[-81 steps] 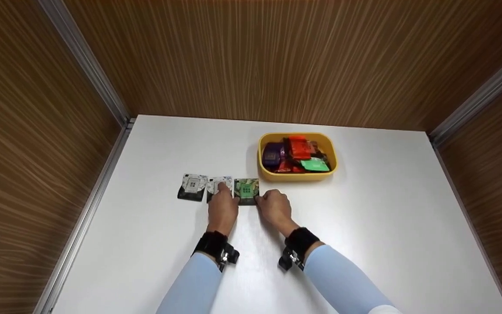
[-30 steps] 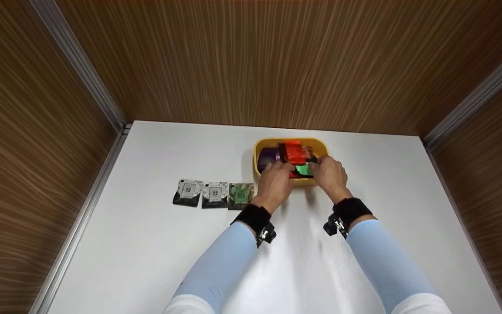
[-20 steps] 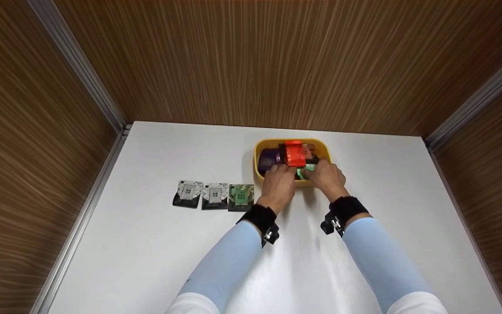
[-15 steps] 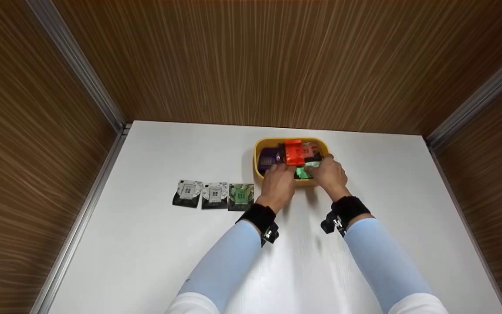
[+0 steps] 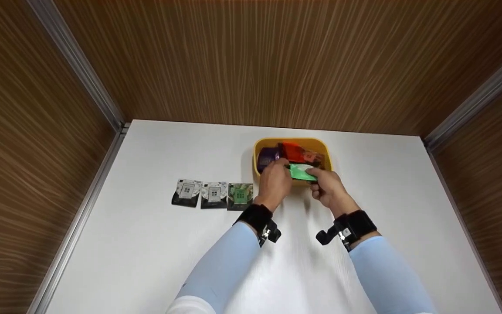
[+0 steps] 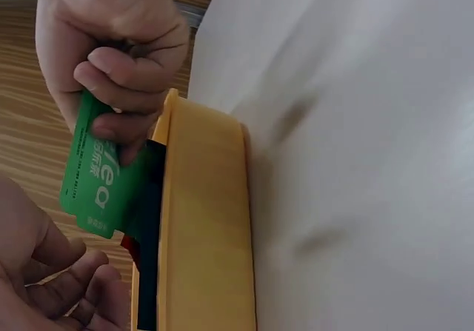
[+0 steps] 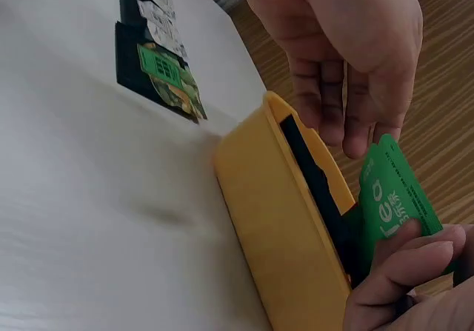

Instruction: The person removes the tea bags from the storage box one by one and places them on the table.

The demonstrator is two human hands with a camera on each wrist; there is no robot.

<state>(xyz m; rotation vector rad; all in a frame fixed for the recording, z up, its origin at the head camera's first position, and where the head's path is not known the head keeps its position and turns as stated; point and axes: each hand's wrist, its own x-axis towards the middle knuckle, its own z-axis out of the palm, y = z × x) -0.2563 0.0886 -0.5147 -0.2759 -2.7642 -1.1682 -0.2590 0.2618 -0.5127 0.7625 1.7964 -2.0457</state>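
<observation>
My right hand [image 5: 330,187] pinches a green tea sachet [image 5: 299,172] between thumb and fingers, over the front rim of a yellow bin [image 5: 292,140]. White lettering reading "Tea" shows on the sachet's underside [image 7: 386,196] in the right wrist view. Close to the sachet's other end is my left hand [image 5: 274,183], its fingers loosely bent and holding nothing; in the left wrist view these fingers [image 6: 67,290] stand apart from it. Inside the bin lie a purple sachet [image 5: 267,156], a red one [image 5: 292,152] and an orange-pink one [image 5: 313,157], partly overlapping.
Left of the bin, three sachets lie in a row on the white table [image 5: 146,244]: a black-and-white one [image 5: 187,192], another like it [image 5: 214,195], and a green-patterned one [image 5: 240,196]. A wood-grain panel [image 5: 251,65] rises behind the table, with others at both sides.
Both hands have gone from the row of sachets to the bin. My right hand has raised the green sachet from among the others, and the red sachet has dropped lower in the bin.
</observation>
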